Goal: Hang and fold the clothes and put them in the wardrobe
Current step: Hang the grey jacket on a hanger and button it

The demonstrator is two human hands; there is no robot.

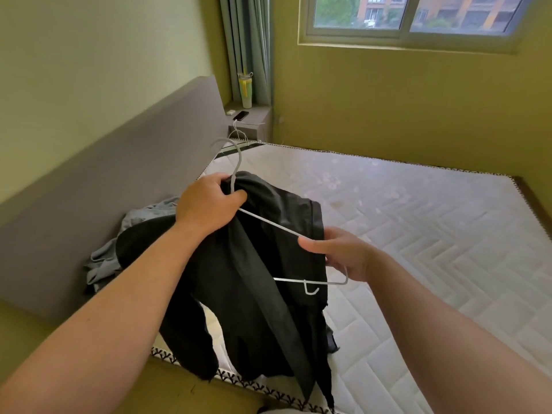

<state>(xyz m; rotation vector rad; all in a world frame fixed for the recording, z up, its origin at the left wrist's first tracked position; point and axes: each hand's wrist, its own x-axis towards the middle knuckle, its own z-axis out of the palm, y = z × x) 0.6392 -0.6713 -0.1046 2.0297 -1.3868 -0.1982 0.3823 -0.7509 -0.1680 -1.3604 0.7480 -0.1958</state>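
Both forearms extend forward over the bed. The left hand point(206, 204) is curled around the neck of one white wire hanger point(268, 221), together with the collar of one black garment point(239, 279), which hangs above the mattress point(418, 234) edge. The right hand point(340, 252) pinches the hanger's right end. One grey garment point(104, 264) lies against the headboard point(119, 174).

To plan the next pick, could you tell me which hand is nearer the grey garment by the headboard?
Left. The left hand, holding the hanger by its neck, is right of the grey garment; the right hand pinches its corner, farther right over the mattress.
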